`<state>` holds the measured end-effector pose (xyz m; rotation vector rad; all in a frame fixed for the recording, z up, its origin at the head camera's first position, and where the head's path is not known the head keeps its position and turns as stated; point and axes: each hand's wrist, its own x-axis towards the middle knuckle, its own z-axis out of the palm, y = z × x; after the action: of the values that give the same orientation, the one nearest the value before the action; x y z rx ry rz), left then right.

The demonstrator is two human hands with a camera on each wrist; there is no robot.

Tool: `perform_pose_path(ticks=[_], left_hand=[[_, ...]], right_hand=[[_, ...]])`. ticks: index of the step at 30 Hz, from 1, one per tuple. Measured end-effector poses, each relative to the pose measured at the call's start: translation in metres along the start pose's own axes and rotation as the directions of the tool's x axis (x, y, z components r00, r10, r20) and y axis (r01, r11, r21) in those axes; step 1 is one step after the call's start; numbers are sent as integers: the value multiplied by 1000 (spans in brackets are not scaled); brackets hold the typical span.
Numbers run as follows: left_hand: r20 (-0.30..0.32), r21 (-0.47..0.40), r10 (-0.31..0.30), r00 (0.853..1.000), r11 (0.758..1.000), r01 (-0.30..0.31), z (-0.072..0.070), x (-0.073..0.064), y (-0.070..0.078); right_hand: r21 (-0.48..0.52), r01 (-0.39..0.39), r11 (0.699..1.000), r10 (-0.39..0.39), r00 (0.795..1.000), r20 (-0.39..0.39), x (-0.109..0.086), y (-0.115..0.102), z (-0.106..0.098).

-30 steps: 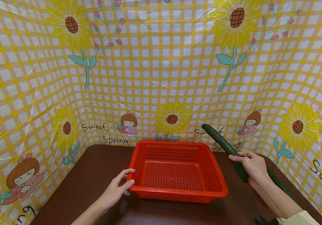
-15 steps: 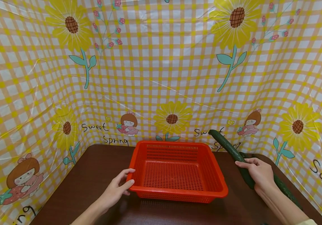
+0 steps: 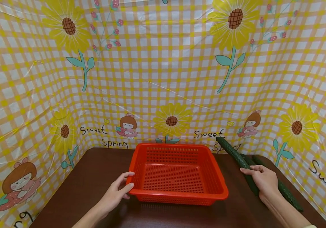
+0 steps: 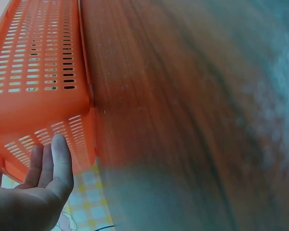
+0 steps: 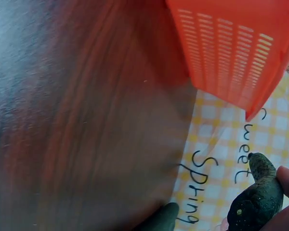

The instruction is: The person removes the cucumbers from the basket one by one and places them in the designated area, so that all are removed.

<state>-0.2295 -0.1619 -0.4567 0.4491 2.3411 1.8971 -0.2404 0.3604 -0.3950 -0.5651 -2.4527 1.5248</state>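
My right hand (image 3: 265,182) grips a long dark green cucumber (image 3: 234,153) around its lower half, to the right of the basket. The cucumber slants, its far end pointing up and left; in the right wrist view the cucumber (image 5: 260,197) is seen nearly end-on beside the thumb. Another cucumber (image 3: 290,197) lies on the table just right of that hand, partly hidden by it. My left hand (image 3: 115,191) holds the left rim of a red plastic basket (image 3: 178,194), thumb at the rim. Its fingers (image 4: 61,161) lie along the basket's slotted outer wall (image 4: 38,113).
The dark brown table (image 3: 80,190) carries the basket near its middle, with nothing inside it. A checked cloth (image 3: 163,72) with sunflowers hangs around the back and both sides. The end of a further cucumber (image 3: 246,157) shows behind the held one.
My right hand has moved right and lower with the cucumber, nearer the cucumbers on the table. My left hand stays at the basket rim. The head view has shifted slightly.
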Motion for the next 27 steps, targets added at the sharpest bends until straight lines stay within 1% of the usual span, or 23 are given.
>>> perform_pose_path(ticks=[3,7,11,18,21,27], left_hand=[[-2,-5,-1,1000,1000,1,0,-1,0],[3,-11,-4,1000,1000,4,1,-1,1],[-1,-9,-5,1000,1000,5,0,-1,1],[-3,-1,-7,1000,1000,7,-1,0,2],[-5,-5,-12,1000,1000,12,-1,-1,2],[-4,-10,-9,1000,1000,9,0,-1,0]], right_hand=[[-12,-11,1000,11,1000,-6,2,6,-1],[-12,-31,999,30,999,-34,5,13,-1],[-24,-45,999,44,998,-36,9,20,0],[-63,-62,996,58,996,-67,13,26,3],[-75,-66,995,62,996,-59,16,28,4],[-165,-49,985,42,998,-48,17,30,7]])
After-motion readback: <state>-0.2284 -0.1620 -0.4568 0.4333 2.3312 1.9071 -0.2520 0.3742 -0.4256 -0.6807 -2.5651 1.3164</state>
